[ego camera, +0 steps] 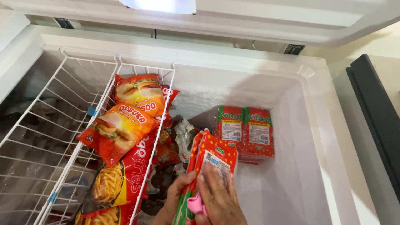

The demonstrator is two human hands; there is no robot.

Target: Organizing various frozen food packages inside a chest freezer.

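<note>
With both hands, left (pixel 177 196) and right (pixel 218 198), we grasp red packets (pixel 210 156) over the freezer (pixel 308 166), where two packs (pixel 245 131) already stand against its back wall.

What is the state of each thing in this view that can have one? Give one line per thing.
Chest freezer lid: raised open.
Wire basket: hung at the rim, filled with snack bags.
Red flat packs: gripped upright by both hands.
Left hand: closed on the packs.
Right hand: closed on the packs.
Two red cartons: standing upright against the frosted back wall.
</note>
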